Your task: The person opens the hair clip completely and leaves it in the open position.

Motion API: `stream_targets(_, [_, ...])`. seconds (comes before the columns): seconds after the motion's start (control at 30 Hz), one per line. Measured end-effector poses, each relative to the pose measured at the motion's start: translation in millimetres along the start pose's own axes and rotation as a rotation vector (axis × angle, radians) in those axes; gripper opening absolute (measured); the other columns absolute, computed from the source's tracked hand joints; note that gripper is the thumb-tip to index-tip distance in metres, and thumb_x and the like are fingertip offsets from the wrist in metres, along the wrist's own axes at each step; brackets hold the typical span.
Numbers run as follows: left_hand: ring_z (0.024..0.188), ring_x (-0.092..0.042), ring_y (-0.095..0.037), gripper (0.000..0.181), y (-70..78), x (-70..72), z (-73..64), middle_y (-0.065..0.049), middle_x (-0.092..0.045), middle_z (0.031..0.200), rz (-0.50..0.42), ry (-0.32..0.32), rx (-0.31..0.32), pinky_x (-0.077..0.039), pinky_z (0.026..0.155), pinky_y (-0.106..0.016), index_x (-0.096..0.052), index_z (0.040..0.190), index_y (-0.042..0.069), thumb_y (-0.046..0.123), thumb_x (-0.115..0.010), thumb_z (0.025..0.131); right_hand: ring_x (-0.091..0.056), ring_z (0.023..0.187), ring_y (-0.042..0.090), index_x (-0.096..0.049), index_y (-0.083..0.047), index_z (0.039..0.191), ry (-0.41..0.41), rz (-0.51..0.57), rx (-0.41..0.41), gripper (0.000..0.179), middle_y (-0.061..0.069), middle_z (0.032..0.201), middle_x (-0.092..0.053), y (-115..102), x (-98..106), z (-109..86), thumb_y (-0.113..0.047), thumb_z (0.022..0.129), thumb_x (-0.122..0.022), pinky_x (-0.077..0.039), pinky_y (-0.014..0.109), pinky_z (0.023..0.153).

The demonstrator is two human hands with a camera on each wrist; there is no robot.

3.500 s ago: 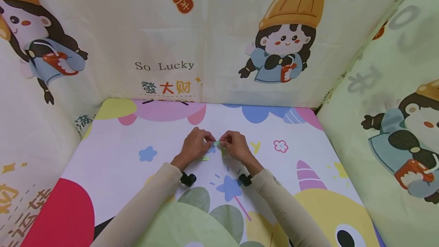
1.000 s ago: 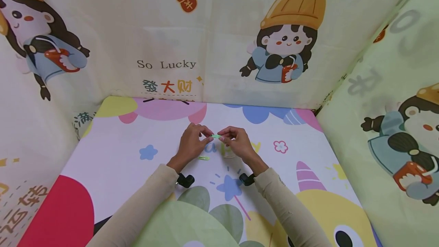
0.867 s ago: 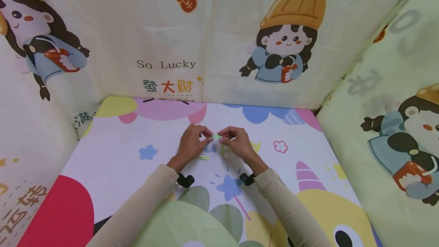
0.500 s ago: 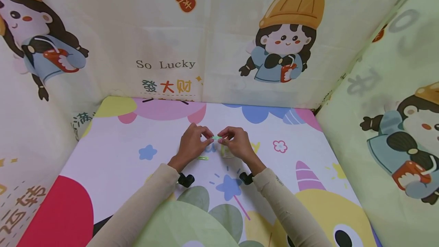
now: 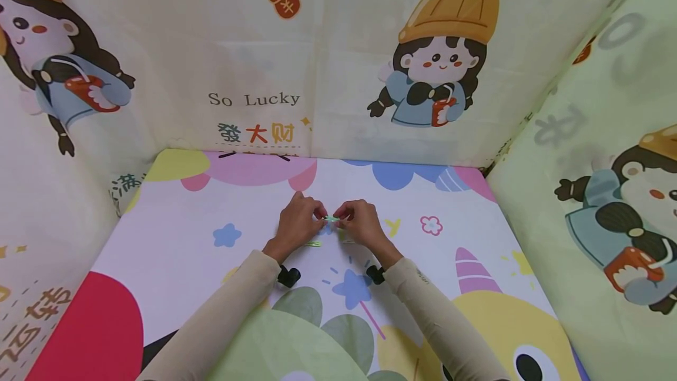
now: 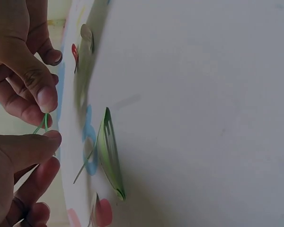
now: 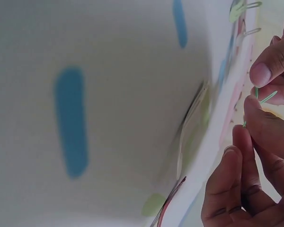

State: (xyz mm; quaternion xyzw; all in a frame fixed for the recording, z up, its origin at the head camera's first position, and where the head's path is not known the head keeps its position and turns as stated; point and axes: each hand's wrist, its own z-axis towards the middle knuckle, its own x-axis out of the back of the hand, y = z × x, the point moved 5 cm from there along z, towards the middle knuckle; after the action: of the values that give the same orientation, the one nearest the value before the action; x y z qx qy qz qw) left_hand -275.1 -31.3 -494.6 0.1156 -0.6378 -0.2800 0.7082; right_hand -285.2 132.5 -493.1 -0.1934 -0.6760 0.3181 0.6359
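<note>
Between my two hands is a small green snap hair clip (image 5: 332, 218), held just over the table. My left hand (image 5: 298, 222) pinches one end with thumb and fingertips, and my right hand (image 5: 361, 225) pinches the other. In the right wrist view the held clip's thin green arms (image 7: 269, 97) stand apart; fingertips cover the rest. Below my left hand lies another green hair clip (image 6: 110, 156), its thin metal tongue sprung away from its frame. A pale hair clip (image 7: 191, 127) lies below my right hand, mostly hidden in the head view.
Farther off in the wrist views are a red clip (image 6: 75, 54), a beige one (image 6: 87, 35) and a green one (image 7: 236, 10) with its prong out. A dark red clip (image 7: 168, 203) is partly cut off. Printed cloth walls (image 5: 349, 75) enclose the patterned table (image 5: 174, 251).
Over the last half second both hands have come down slightly towards the table with the green hair clip. About a second ago they held it a little higher. The clips on the table stay put.
</note>
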Motion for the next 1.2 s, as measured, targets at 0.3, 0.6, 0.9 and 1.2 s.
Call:
stream_targets(0.3, [0.086, -0.048, -0.016, 0.009, -3.8, -9.1, 1.8, 0.002, -0.071, 0.081, 0.016, -0.039, 0.004, -0.044, 0.069, -0.029, -0.084, 0.093, 0.017, 0.020, -0.089, 0.086, -0.066, 0.079, 0.016, -0.083, -0.014, 0.088, -0.018, -0.073, -0.067, 0.007, 0.000, 0.082, -0.076, 0, -7, 0.8, -0.007, 0.087, -0.086, -0.055, 0.034, 0.078])
stream_targets(0.6, [0.086, -0.048, -0.016, 0.008, -6.4, -14.3, 3.7, 0.003, -0.069, 0.077, 0.001, -0.054, 0.012, -0.042, 0.068, -0.030, -0.084, 0.089, 0.017, 0.018, -0.090, 0.085, -0.066, 0.078, 0.014, -0.084, -0.014, 0.086, -0.026, -0.105, -0.059, 0.008, -0.001, 0.079, -0.076, 1, -10, 1.3, -0.011, 0.083, -0.090, -0.053, 0.030, 0.074])
stream_targets(0.9, [0.086, -0.047, -0.017, 0.007, -5.9, -12.9, 3.7, 0.002, -0.070, 0.077, -0.013, -0.062, 0.023, -0.042, 0.069, -0.030, -0.084, 0.090, 0.016, 0.016, -0.089, 0.085, -0.066, 0.079, 0.013, -0.084, -0.013, 0.087, -0.044, -0.108, -0.064, 0.009, -0.001, 0.080, -0.077, 2, -11, 2.6, -0.011, 0.082, -0.091, -0.053, 0.030, 0.074])
stream_targets(1.2, [0.088, -0.048, -0.017, 0.014, -5.1, -9.0, -0.3, 0.003, -0.070, 0.079, -0.012, -0.076, 0.029, -0.043, 0.070, -0.030, -0.084, 0.098, 0.016, 0.018, -0.089, 0.085, -0.068, 0.079, 0.014, -0.084, -0.012, 0.091, -0.038, -0.072, -0.067, 0.011, 0.001, 0.084, -0.078, 6, -9, 1.1, -0.010, 0.083, -0.091, -0.056, 0.032, 0.078])
